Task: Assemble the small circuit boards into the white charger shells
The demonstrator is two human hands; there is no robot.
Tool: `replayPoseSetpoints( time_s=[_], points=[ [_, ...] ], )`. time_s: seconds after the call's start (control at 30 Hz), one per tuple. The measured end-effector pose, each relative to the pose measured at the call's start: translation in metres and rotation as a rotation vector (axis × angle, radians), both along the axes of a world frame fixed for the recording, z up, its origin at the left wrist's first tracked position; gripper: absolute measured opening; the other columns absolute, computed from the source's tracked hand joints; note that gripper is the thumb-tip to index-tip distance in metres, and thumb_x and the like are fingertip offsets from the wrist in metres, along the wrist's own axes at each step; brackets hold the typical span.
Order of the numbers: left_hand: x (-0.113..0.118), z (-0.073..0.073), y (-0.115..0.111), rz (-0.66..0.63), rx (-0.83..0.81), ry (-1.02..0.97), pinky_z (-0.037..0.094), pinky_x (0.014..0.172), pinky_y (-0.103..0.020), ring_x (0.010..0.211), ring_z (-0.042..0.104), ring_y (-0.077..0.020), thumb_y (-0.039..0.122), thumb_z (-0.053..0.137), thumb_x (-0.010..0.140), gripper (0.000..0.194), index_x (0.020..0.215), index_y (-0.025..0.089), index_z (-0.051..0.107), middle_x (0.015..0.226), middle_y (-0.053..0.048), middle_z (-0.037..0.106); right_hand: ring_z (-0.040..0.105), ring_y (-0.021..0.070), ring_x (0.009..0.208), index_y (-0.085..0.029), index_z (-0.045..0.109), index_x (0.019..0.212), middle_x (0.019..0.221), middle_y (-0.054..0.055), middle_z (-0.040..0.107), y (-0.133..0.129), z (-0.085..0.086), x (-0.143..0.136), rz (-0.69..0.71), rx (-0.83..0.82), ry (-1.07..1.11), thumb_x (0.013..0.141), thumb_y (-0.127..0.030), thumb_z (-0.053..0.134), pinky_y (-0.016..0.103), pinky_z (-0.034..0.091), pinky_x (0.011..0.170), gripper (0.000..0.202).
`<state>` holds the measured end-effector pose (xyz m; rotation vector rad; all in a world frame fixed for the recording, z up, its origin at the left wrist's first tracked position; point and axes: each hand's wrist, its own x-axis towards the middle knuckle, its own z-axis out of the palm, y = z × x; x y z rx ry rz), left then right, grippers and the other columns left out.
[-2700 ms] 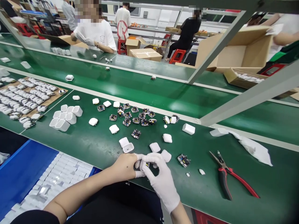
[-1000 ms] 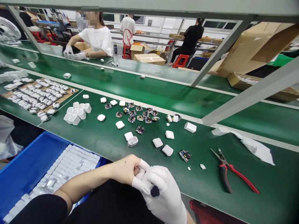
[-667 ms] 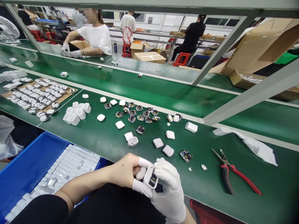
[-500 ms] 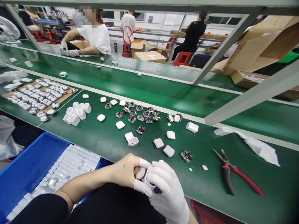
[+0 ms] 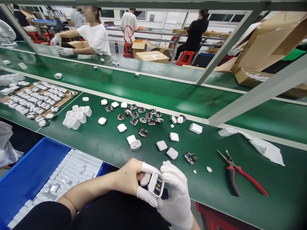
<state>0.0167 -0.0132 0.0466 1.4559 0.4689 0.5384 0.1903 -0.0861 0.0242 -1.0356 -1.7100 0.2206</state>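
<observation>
A small white plastic casing is held by my left hand, which wears white finger cots, its fingers and thumb closed on the casing's left side. The casing's open end faces up, and a dark circuit board with a yellow part shows inside. My right hand, in a white glove, is at the casing's right side with fingers curved and apart; whether its thumb touches the casing is hard to tell. Just beyond my hands lie a white casing and white caps.
Several circuit boards and upright white casings lie on the green bench. Red-handled pliers lie at right. A blue bin of white parts stands at left. A co-worker sits across the bench.
My right hand has drawn back to the right from over the casing, and its fingers have loosened. The casing's open end and the board inside now show. My left hand keeps its hold.
</observation>
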Motion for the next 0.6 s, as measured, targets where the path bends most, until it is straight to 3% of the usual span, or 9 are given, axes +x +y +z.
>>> replayPoseSetpoints(
  time_s=[0.1, 0.17, 0.27, 0.33, 0.4, 0.47, 0.53, 0.6],
  points=[
    [0.003, -0.006, -0.001, 0.034, 0.026, 0.047, 0.026, 0.045, -0.019, 0.051, 0.031, -0.0060, 0.060, 0.085, 0.052, 0.061, 0.079, 0.009, 0.068, 0.056, 0.006, 0.042, 0.059, 0.0261, 0.107, -0.025, 0.053, 0.117, 0.099, 0.005, 0.063, 0.001, 0.010, 0.000, 0.030, 0.038, -0.172, 0.075, -0.016, 0.071, 0.048, 0.045, 0.104, 0.047],
    [0.005, -0.010, 0.000, 0.101, 0.131, 0.080, 0.027, 0.046, -0.020, 0.049, 0.033, -0.0064, 0.068, 0.076, 0.061, 0.060, 0.072, 0.010, 0.065, 0.055, 0.005, 0.044, 0.064, 0.0249, 0.096, -0.025, 0.056, 0.109, 0.091, 0.003, 0.066, 0.003, 0.016, -0.002, 0.051, -0.061, -0.127, 0.072, -0.017, 0.074, 0.046, 0.049, 0.096, 0.042],
    [0.004, -0.013, 0.003, 0.263, 0.424, 0.121, 0.037, 0.055, -0.024, 0.057, 0.045, -0.0115, 0.070, 0.059, 0.078, 0.059, 0.078, 0.012, 0.066, 0.063, -0.001, 0.054, 0.066, 0.0226, 0.086, -0.025, 0.059, 0.100, 0.092, 0.003, 0.067, 0.006, 0.019, -0.006, 0.060, -0.432, 0.177, 0.073, -0.023, 0.075, 0.039, 0.055, 0.081, 0.031],
    [0.001, -0.013, 0.006, 0.316, 0.543, 0.132, 0.043, 0.060, -0.027, 0.063, 0.050, -0.0138, 0.065, 0.060, 0.080, 0.057, 0.100, 0.012, 0.068, 0.081, -0.006, 0.062, 0.066, 0.0232, 0.084, -0.023, 0.063, 0.097, 0.092, 0.005, 0.068, 0.009, 0.019, -0.007, 0.058, -0.678, 0.378, 0.071, -0.031, 0.078, 0.036, 0.055, 0.075, 0.031],
    [-0.003, -0.010, 0.009, 0.237, 0.562, 0.088, 0.048, 0.065, -0.028, 0.073, 0.056, -0.0163, 0.056, 0.066, 0.079, 0.061, 0.125, 0.016, 0.060, 0.105, -0.012, 0.063, 0.065, 0.0244, 0.083, -0.020, 0.065, 0.094, 0.090, 0.006, 0.068, 0.013, 0.020, -0.007, 0.103, -0.852, 0.521, 0.067, -0.043, 0.081, 0.037, 0.054, 0.076, 0.038],
    [-0.006, -0.009, 0.011, 0.111, 0.541, 0.003, 0.052, 0.072, -0.029, 0.089, 0.060, -0.0203, 0.045, 0.070, 0.079, 0.062, 0.135, 0.022, 0.054, 0.122, -0.014, 0.059, 0.064, 0.0262, 0.088, -0.019, 0.067, 0.095, 0.092, 0.007, 0.069, 0.017, 0.022, -0.007, 0.194, -0.957, 0.618, 0.066, -0.053, 0.079, 0.038, 0.052, 0.082, 0.047],
    [-0.006, -0.010, 0.012, 0.069, 0.509, -0.057, 0.053, 0.074, -0.029, 0.093, 0.060, -0.0208, 0.039, 0.074, 0.078, 0.057, 0.131, 0.024, 0.059, 0.118, -0.013, 0.060, 0.062, 0.0272, 0.093, -0.018, 0.068, 0.096, 0.096, 0.009, 0.068, 0.018, 0.024, -0.008, 0.284, -0.984, 0.662, 0.070, -0.063, 0.072, 0.039, 0.050, 0.086, 0.053],
    [-0.004, -0.014, 0.011, 0.147, 0.481, -0.108, 0.052, 0.066, -0.026, 0.078, 0.058, -0.0159, 0.039, 0.077, 0.075, 0.053, 0.124, 0.022, 0.063, 0.107, -0.011, 0.063, 0.061, 0.0265, 0.092, -0.018, 0.069, 0.095, 0.096, 0.009, 0.067, 0.017, 0.027, -0.008, 0.332, -0.969, 0.677, 0.075, -0.070, 0.064, 0.038, 0.048, 0.085, 0.056]
  ],
)
